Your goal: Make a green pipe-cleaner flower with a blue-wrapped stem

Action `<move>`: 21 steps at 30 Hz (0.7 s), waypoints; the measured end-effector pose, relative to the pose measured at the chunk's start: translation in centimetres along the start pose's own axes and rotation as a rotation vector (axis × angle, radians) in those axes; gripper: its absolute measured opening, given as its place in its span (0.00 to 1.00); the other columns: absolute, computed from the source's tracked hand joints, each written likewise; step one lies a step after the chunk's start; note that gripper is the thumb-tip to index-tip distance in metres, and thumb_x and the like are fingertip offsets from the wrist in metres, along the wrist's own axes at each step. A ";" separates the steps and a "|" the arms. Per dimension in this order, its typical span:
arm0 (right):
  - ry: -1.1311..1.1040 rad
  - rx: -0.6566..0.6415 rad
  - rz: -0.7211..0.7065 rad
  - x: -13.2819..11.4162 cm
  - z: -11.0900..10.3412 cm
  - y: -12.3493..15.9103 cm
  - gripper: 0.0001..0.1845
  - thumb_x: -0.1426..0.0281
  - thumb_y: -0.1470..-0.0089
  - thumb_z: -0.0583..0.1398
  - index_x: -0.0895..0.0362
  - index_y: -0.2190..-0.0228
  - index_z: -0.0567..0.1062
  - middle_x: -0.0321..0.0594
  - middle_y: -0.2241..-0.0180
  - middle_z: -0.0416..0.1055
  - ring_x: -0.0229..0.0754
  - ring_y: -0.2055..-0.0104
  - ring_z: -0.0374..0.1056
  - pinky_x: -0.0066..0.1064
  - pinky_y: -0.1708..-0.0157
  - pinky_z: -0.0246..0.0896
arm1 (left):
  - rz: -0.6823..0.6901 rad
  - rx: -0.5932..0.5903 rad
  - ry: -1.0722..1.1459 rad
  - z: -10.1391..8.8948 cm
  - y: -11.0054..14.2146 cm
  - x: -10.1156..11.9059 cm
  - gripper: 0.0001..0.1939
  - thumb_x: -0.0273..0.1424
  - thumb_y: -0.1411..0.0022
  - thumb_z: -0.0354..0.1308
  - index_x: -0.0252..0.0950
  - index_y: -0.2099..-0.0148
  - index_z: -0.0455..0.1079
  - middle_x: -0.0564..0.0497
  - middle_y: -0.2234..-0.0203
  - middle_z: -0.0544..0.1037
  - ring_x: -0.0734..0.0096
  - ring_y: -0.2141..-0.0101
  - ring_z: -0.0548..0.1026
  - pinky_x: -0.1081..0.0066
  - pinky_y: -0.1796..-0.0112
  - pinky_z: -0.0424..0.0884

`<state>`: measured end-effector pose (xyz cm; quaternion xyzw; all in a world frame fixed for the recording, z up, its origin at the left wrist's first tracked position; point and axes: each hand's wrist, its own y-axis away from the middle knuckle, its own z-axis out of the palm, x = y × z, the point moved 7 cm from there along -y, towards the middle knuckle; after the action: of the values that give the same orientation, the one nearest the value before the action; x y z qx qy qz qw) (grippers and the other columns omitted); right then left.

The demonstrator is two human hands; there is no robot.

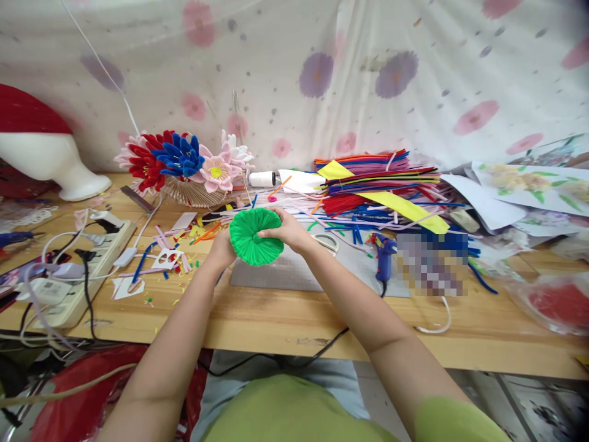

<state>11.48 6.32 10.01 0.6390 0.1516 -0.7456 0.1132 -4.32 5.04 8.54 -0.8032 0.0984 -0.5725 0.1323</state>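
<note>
A bright green, round, ribbed pipe-cleaner leaf (248, 248) is held up above the front of the grey mat (289, 270). My left hand (221, 248) grips its left edge, with most of the fingers hidden behind it. My right hand (289, 229) is closed on its right side; the thumb presses near the centre and the other fingers go behind the rim. White-handled scissors (326, 242) lie on the mat just beyond my right wrist. To their right is a blue hot glue gun (384, 261).
Bundles of coloured pipe cleaners (377, 184) are piled at the back. Pipe-cleaner flowers (184, 161) stand back left. A power strip (92, 276) with tangled cords and a white mannequin head (46, 159) occupy the left. Paper scraps (168, 259) litter the wooden table (276, 322).
</note>
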 end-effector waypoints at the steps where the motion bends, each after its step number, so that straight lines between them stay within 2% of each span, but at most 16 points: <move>1: -0.021 0.012 0.003 0.1 -0.1 0.0 0.30 0.69 0.77 0.69 0.55 0.65 0.67 0.32 0.68 0.69 0.39 0.63 0.66 0.33 0.60 0.62 | 0.038 -0.020 -0.009 0.2 0.0 0.5 0.11 0.33 0.60 0.62 0.38 0.69 0.73 0.50 0.67 0.77 0.63 0.64 0.72 0.62 0.56 0.67; 3: -0.072 0.049 0.003 0.2 -0.5 -0.1 0.30 0.69 0.76 0.69 0.55 0.66 0.67 0.33 0.68 0.70 0.39 0.64 0.66 0.34 0.60 0.61 | 0.119 0.011 -0.048 0.0 0.1 1.8 0.15 0.33 0.57 0.62 0.38 0.63 0.72 0.48 0.60 0.75 0.64 0.56 0.70 0.63 0.51 0.63; 4: -0.097 0.072 -0.003 0.3 -0.7 -0.1 0.29 0.68 0.76 0.68 0.55 0.66 0.68 0.33 0.68 0.70 0.39 0.64 0.66 0.34 0.59 0.61 | 0.127 0.078 -0.038 -0.5 0.1 2.3 0.17 0.34 0.55 0.61 0.38 0.59 0.71 0.47 0.56 0.73 0.64 0.53 0.68 0.64 0.49 0.61; 6: -0.132 0.130 -0.028 0.5 -1.3 -0.2 0.26 0.67 0.74 0.68 0.56 0.67 0.68 0.34 0.68 0.70 0.39 0.65 0.66 0.34 0.60 0.61 | 0.048 0.266 0.078 -2.0 0.6 2.5 0.19 0.38 0.49 0.57 0.36 0.55 0.68 0.44 0.55 0.71 0.66 0.53 0.69 0.65 0.50 0.62; 8: -0.134 0.210 -0.059 0.8 -2.0 -0.2 0.23 0.66 0.72 0.67 0.56 0.69 0.67 0.33 0.70 0.70 0.38 0.67 0.66 0.33 0.61 0.61 | -0.099 0.355 0.252 -2.2 1.4 1.9 0.23 0.44 0.45 0.51 0.36 0.52 0.65 0.43 0.54 0.70 0.69 0.57 0.72 0.67 0.55 0.66; 10: -0.111 0.283 -0.079 1.1 -2.4 -0.1 0.21 0.66 0.70 0.66 0.55 0.70 0.67 0.32 0.72 0.69 0.37 0.68 0.65 0.32 0.62 0.61 | -0.217 0.299 0.370 -0.7 2.2 1.6 0.26 0.47 0.46 0.51 0.37 0.50 0.62 0.42 0.53 0.70 0.69 0.58 0.72 0.69 0.59 0.68; 11: -0.098 0.310 -0.081 1.3 -2.5 -0.1 0.20 0.66 0.69 0.65 0.55 0.70 0.66 0.31 0.72 0.68 0.36 0.69 0.65 0.31 0.63 0.61 | -0.238 0.273 0.381 0.1 2.6 1.7 0.27 0.46 0.49 0.55 0.37 0.50 0.61 0.42 0.53 0.69 0.68 0.57 0.72 0.70 0.60 0.69; 13: -0.092 0.352 -0.076 1.8 -2.5 0.2 0.19 0.66 0.68 0.65 0.55 0.70 0.66 0.31 0.73 0.68 0.36 0.70 0.64 0.31 0.64 0.61 | -0.236 0.255 0.372 1.7 3.2 2.1 0.29 0.41 0.53 0.61 0.38 0.50 0.60 0.42 0.51 0.68 0.66 0.53 0.69 0.70 0.58 0.68; 16: -0.120 0.386 -0.050 2.6 -2.4 0.6 0.19 0.66 0.68 0.64 0.55 0.70 0.66 0.31 0.72 0.68 0.36 0.69 0.64 0.31 0.64 0.61 | -0.158 0.248 0.353 3.7 3.6 2.9 0.32 0.36 0.57 0.65 0.38 0.49 0.59 0.43 0.51 0.68 0.66 0.53 0.70 0.68 0.55 0.67; 18: -0.143 0.361 -0.030 2.9 -2.1 0.8 0.19 0.65 0.68 0.64 0.55 0.70 0.66 0.31 0.72 0.69 0.36 0.68 0.65 0.31 0.63 0.61 | -0.147 0.262 0.323 4.4 3.7 2.9 0.31 0.34 0.56 0.64 0.37 0.49 0.60 0.44 0.53 0.70 0.66 0.55 0.71 0.66 0.53 0.67; 21: -0.190 0.246 -0.020 2.8 -1.7 1.0 0.21 0.64 0.69 0.65 0.55 0.69 0.66 0.31 0.71 0.69 0.36 0.67 0.65 0.29 0.63 0.61 | -0.198 0.367 0.215 3.8 3.6 2.0 0.26 0.32 0.55 0.63 0.35 0.52 0.63 0.43 0.56 0.73 0.65 0.57 0.72 0.63 0.53 0.67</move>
<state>12.98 6.12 6.89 0.5732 0.0539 -0.8167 0.0403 -0.11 1.40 8.00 -0.7059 -0.0731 -0.6731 0.2078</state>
